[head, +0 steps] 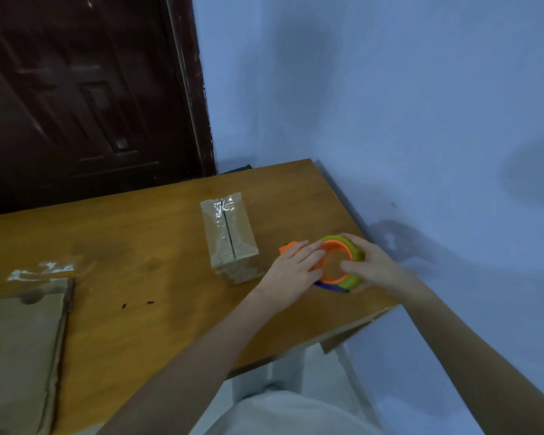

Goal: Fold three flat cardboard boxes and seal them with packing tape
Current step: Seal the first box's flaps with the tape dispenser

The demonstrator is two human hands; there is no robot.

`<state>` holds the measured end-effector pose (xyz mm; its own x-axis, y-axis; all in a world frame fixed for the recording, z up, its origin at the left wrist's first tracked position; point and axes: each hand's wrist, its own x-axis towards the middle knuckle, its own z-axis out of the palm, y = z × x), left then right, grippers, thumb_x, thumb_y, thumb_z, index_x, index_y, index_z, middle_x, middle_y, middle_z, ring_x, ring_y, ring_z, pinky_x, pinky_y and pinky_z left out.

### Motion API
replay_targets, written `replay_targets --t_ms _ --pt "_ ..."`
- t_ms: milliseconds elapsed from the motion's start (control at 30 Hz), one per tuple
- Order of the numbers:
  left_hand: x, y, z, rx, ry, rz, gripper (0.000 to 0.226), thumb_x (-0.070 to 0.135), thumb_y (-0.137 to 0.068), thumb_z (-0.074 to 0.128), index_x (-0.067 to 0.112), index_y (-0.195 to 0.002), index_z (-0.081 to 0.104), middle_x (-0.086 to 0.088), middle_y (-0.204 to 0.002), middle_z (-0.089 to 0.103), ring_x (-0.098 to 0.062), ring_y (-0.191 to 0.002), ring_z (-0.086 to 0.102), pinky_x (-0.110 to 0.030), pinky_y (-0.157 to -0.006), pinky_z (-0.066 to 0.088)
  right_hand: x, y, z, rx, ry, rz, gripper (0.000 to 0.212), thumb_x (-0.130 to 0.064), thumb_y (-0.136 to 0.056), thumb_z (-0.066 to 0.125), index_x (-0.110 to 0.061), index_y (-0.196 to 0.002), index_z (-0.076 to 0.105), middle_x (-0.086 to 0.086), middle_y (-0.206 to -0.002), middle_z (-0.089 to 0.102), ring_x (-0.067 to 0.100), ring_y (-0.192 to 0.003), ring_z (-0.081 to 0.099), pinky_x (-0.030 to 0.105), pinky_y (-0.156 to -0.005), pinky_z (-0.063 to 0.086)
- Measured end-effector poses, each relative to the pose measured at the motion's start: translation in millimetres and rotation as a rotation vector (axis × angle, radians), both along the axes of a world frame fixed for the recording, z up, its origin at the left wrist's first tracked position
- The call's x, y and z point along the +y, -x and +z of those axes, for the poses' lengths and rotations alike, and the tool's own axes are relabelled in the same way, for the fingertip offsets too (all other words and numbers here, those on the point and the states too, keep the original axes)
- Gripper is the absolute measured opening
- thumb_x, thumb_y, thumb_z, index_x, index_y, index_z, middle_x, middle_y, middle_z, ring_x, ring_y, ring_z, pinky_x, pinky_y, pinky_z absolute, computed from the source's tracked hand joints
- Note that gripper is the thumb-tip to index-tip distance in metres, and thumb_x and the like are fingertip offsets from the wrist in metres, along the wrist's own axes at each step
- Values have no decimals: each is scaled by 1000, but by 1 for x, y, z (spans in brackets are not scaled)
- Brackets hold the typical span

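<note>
Across the frame's middle and lower left, table: your wooden table (132, 246) runs to the blue wall on the right, with a dark door in the upper left.
Flat cardboard: an unfolded box (19, 353) lies at the lower left edge of the frame, on the table's near side; a crumpled strip of clear tape (41, 270) sits just above it.
Sealed box: a folded cardboard box (230, 237) stands at frame centre, its top seam covered with shiny tape.
Tape dispenser: the orange, green and blue packing tape dispenser (336, 265) lies on the table right of centre, near the sealed box but apart from it.
Left hand: your left hand (292, 271) rests on the dispenser's left side, fingers straight and together.
Right hand: your right hand (371, 265) is curled round the dispenser's right rim, gripping it.
</note>
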<state>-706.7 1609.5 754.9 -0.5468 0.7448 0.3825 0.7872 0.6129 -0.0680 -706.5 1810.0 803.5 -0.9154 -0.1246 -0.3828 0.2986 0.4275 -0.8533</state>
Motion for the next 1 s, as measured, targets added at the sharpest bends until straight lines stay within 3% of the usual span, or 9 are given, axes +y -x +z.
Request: replay_targets --t_ms 100,200,300,367,433,633,733,900,1000 --pt "-3 4 1 -32 -80 8 23 33 -70 78 24 -90 71 1 -112 67 -22 -122 54 -39 -107 35 -3 2 4 46 -10 -60 68 -37 -76 76 -30 -134 41 -1 -119 56 12 -93 63 27 -55 56" --pt "-9 8 7 -399 -290 79 24 38 -86 64 20 -101 66 5 -113 66 -16 -122 49 -32 -107 24 -2 1 2 46 251 -214 92 -53 -57 75 -19 -134 36 5 -111 64 13 -88 68 24 -64 53" --pt "-10 9 27 -990 -644 115 20 32 -92 59 18 -106 62 9 -106 64 -4 -101 57 -27 -90 44 -7 -9 -8 205 520 -249 57 -34 -73 71 -22 -117 38 9 -102 70 16 -87 69 30 -73 53" --pt "-15 14 40 -1214 -866 97 21 22 -94 56 10 -111 60 0 -108 66 -10 -98 63 -30 -83 52 -20 -17 -8 338 495 -139 53 -31 -79 71 -33 -122 40 4 -107 71 15 -96 67 25 -76 53" --pt "-23 19 50 -1277 -921 100 27 17 -95 54 0 -115 58 -14 -112 65 -24 -101 64 -38 -86 51 -34 -20 -1 406 414 -31 58 -30 -81 71 -44 -129 42 -3 -118 66 14 -106 64 22 -78 54" --pt "-40 30 75 -1364 -928 83 25 18 -97 52 9 -117 62 -10 -110 65 -14 -95 63 -29 -85 52 -64 -10 7 476 167 196 56 -23 -86 67 -49 -128 42 -30 -120 52 7 -106 60 31 -79 56" --pt "-47 32 81 -1240 -899 191 16 23 -92 60 24 -107 66 -1 -112 56 -9 -98 60 -27 -87 52 -72 -4 4 493 186 156 51 -14 -86 69 -40 -124 47 -27 -115 56 7 -101 61 31 -78 57" --pt "-79 26 87 -1113 -1168 430 21 30 -95 53 29 -114 62 6 -112 61 -6 -102 59 -27 -82 55 -90 -2 2 533 310 -100 41 -10 -85 69 -30 -116 52 -5 -117 54 10 -98 61 23 -72 54" --pt "-103 7 76 -1240 -1235 580 31 38 -97 45 19 -115 62 -2 -104 70 -14 -93 67 -29 -81 56 -101 1 5 604 381 -367 32 -13 -87 67 -26 -112 51 2 -120 52 16 -101 59 28 -75 54"
